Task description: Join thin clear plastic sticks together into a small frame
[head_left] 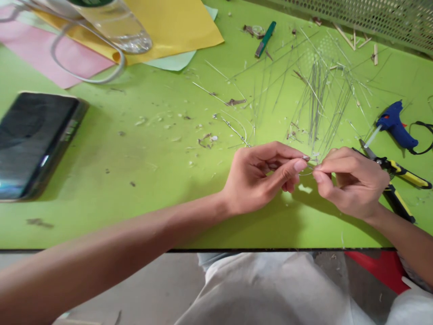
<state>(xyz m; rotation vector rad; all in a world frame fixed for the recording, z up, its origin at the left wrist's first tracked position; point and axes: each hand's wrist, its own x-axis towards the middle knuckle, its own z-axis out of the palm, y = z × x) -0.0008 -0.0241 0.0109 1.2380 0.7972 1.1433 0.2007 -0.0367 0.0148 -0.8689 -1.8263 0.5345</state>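
Note:
My left hand [262,178] is closed in a pinch, thumb against fingertips, on a thin wire [305,174] that bends in a small curve below the fingers. From the right, my right hand [350,180] pinches the same wire close to the left fingertips. Something small and pale shows at the pinch, too small to name. Just beyond my hands lies a loose bundle of thin straight metal wires [316,99]. Pliers [389,164] with black and yellow handles lie partly hidden behind my right hand.
A blue glue gun [397,126] rests at the right. A green-handled cutter [265,39] and scattered scraps lie at the back, before a perforated green basket [389,20]. Leftward are a phone [37,144], coloured paper [182,27], a clear bottle [118,27] and a white cable [56,45].

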